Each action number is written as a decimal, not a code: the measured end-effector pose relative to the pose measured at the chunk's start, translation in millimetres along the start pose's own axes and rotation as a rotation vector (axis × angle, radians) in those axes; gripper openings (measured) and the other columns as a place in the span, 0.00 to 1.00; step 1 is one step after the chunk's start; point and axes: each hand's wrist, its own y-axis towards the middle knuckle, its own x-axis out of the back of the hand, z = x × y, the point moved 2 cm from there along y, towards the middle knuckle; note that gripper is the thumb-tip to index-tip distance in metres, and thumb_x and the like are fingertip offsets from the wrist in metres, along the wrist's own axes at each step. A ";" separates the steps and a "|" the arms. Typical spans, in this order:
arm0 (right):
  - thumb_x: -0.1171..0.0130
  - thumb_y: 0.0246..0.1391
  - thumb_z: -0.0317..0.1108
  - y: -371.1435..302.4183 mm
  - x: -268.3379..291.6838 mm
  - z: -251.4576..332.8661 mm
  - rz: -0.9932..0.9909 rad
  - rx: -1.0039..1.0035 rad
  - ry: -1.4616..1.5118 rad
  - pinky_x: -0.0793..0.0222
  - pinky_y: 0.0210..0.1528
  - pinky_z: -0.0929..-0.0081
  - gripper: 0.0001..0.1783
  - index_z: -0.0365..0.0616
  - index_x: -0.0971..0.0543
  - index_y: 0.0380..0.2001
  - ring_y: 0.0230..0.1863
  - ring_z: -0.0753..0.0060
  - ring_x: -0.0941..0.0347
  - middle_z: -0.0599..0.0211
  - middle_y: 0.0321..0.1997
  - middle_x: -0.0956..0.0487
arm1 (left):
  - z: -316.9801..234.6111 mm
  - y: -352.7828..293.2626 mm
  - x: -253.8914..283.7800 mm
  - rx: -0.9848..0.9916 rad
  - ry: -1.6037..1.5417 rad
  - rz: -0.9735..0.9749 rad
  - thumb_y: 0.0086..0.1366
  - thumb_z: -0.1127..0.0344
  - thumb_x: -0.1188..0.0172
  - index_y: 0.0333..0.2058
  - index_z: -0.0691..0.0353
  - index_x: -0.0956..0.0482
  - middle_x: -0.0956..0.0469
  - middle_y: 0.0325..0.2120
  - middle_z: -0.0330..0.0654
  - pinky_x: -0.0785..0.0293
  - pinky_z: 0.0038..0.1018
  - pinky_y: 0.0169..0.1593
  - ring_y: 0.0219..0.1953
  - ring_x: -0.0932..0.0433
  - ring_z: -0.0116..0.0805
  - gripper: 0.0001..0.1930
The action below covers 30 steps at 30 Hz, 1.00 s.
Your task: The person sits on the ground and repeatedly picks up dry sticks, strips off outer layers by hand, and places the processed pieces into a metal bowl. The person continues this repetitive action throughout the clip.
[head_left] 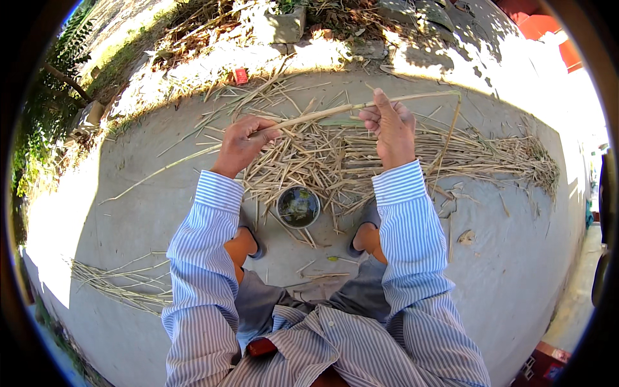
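A long dry plant stalk stretches between my two hands above a heap of cut stalks. My left hand is closed around its left part, and a thin tail of stalk trails down to the left. My right hand pinches the stalk between thumb and fingers. Beyond that hand the stalk runs right and bends sharply downward at its end. Below, the heap of short stalk pieces lies on the concrete ground. A round metal bowl with dark liquid stands at the heap's near edge, between my feet.
Longer stalks lie in a bundle at the right. Thin stalks are spread at the lower left. A small red packet lies beyond the heap. Stone blocks and dry litter border the far side.
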 end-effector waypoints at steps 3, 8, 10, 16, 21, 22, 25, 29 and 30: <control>0.36 0.54 0.42 2.3 1.1 2.0 -0.009 0.003 -0.005 0.30 0.20 0.85 0.19 0.35 0.28 0.30 0.23 0.75 0.23 0.59 0.24 0.22 | -1.5 -3.0 -2.5 0.098 -0.062 -0.066 0.58 0.68 0.34 0.35 0.66 0.18 0.20 0.27 0.37 0.30 0.17 0.30 0.28 0.25 0.21 0.09; 0.38 0.55 0.42 5.9 9.2 -2.2 -0.009 -0.012 -0.044 0.29 0.21 0.84 0.19 0.34 0.28 0.30 0.24 0.73 0.22 0.57 0.25 0.22 | 13.5 5.7 45.5 0.138 -0.473 -0.429 0.60 0.59 0.35 0.35 0.69 0.22 0.20 0.25 0.37 0.33 0.17 0.35 0.30 0.26 0.21 0.16; 0.38 0.55 0.42 4.3 7.5 -2.6 0.015 -0.019 -0.067 0.27 0.22 0.84 0.19 0.33 0.28 0.30 0.26 0.72 0.21 0.56 0.25 0.21 | 17.8 7.8 70.0 0.168 -0.350 -0.524 0.60 0.56 0.36 0.36 0.69 0.23 0.20 0.26 0.38 0.33 0.21 0.37 0.30 0.26 0.25 0.19; 0.35 0.52 0.47 -18.9 -16.0 -7.5 0.168 0.012 -0.023 0.27 0.26 0.82 0.25 0.32 0.28 0.34 0.29 0.70 0.21 0.55 0.31 0.22 | -51.2 11.6 8.1 -0.580 0.875 -0.448 0.56 0.59 0.34 0.35 0.65 0.22 0.20 0.25 0.43 0.33 0.35 0.36 0.29 0.24 0.42 0.15; 0.34 0.52 0.45 -33.8 -30.0 -16.8 0.264 -0.041 -0.037 0.28 0.34 0.80 0.24 0.33 0.26 0.39 0.35 0.74 0.22 0.59 0.33 0.22 | -56.5 13.6 -30.1 -0.473 0.466 -0.117 0.51 0.65 0.33 0.27 0.60 0.20 0.23 0.22 0.42 0.32 0.36 0.36 0.28 0.25 0.43 0.08; 0.34 0.52 0.45 -32.6 -28.7 -17.1 0.253 -0.044 -0.030 0.28 0.35 0.79 0.24 0.34 0.26 0.40 0.36 0.75 0.23 0.61 0.34 0.21 | -55.7 13.7 -27.6 -0.434 0.471 -0.116 0.50 0.66 0.33 0.26 0.60 0.20 0.24 0.21 0.43 0.33 0.37 0.35 0.28 0.25 0.44 0.07; 0.35 0.53 0.38 -12.6 1.0 -0.2 0.184 -0.006 0.377 0.34 0.33 0.84 0.16 0.40 0.25 0.39 0.30 0.83 0.30 0.68 0.33 0.22 | -47.1 11.8 -8.2 -0.354 0.423 -0.069 0.51 0.68 0.34 0.25 0.60 0.22 0.25 0.20 0.43 0.33 0.37 0.32 0.26 0.26 0.44 0.06; 0.33 0.51 0.36 -3.0 16.1 5.6 0.126 -0.108 0.789 0.34 0.31 0.85 0.13 0.45 0.24 0.38 0.29 0.83 0.31 0.71 0.33 0.23 | -40.0 5.4 13.0 -0.297 0.442 0.017 0.51 0.69 0.35 0.25 0.62 0.23 0.25 0.21 0.43 0.33 0.35 0.32 0.26 0.26 0.43 0.06; 0.33 0.51 0.36 -3.8 16.3 5.1 0.116 -0.100 0.773 0.33 0.30 0.85 0.13 0.45 0.24 0.37 0.29 0.82 0.31 0.71 0.32 0.23 | -40.0 3.9 15.8 -0.294 0.461 0.044 0.51 0.69 0.35 0.25 0.62 0.23 0.24 0.21 0.44 0.32 0.35 0.32 0.26 0.26 0.42 0.06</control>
